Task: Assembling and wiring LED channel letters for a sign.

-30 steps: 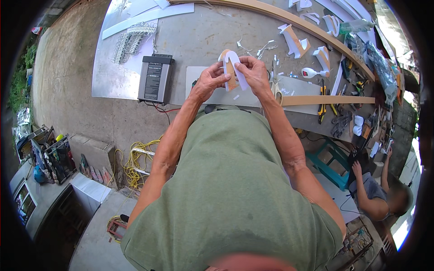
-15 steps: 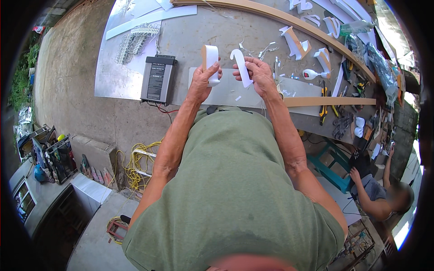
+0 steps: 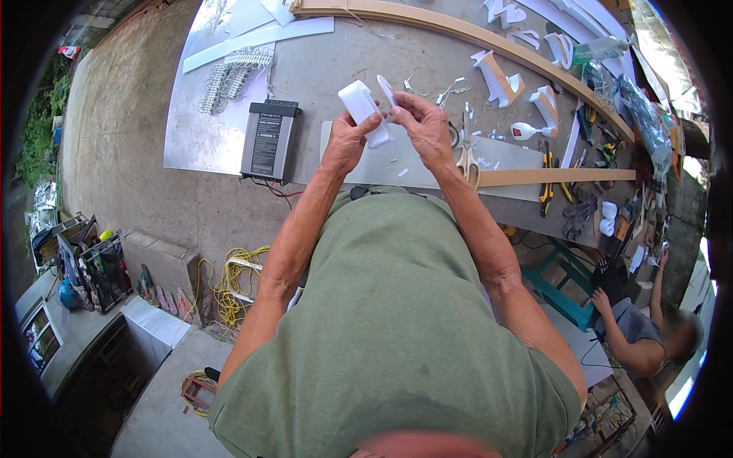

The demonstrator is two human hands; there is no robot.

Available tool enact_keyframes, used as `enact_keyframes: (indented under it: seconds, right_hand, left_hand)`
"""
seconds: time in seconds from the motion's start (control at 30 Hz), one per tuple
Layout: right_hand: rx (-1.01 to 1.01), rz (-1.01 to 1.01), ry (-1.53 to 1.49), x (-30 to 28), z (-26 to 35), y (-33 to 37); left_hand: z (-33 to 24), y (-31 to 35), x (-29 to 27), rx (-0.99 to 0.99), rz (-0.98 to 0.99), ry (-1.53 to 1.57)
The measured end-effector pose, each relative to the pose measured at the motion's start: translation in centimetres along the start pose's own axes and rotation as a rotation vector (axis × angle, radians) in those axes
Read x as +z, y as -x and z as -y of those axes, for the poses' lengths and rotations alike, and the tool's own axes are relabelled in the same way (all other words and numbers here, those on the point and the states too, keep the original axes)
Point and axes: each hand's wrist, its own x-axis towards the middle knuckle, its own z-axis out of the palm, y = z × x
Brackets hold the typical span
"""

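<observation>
Your left hand (image 3: 345, 145) covers the lower part of the white piece (image 3: 364, 111), so you cannot see how far it runs into your palm. Your right hand (image 3: 421, 126) hides the foot of the thin strip (image 3: 385, 88). The tools (image 3: 603, 145) near the bench's (image 3: 328, 61) right edge are too small and crowded to tell apart. The bench's far edge is cut off at the top.

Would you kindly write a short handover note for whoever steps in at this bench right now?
Left hand: holds a white curved plastic piece, raised above the workbench.
Right hand: pinches a thin white strip beside that piece.
On the bench: black power supply box, scissors, wooden batten, more white shaped pieces.
Done: strip and piece are in hand.
Left: the two are not yet joined.
</observation>
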Motion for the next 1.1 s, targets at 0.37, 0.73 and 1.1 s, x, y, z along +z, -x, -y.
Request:
enact_keyframes:
  seconds: [0.37, 0.73, 1.1]
  right_hand:
    - [-0.385, 0.033, 0.577, 1.5, 2.0, 2.1]
    - [-0.400, 0.203, 0.564, -0.7, 4.0, -0.2]
    - [-0.370, 0.388, 0.729, -1.6, 4.2, -0.8]
  left_hand:
    - [0.6, -0.1, -1.5, -0.195, 0.178, 0.425]
    - [0.3, 1.1, -0.9, -0.319, 0.455, 0.736]
    - [1.1, 1.5, -1.3, -0.422, 0.535, 0.765]
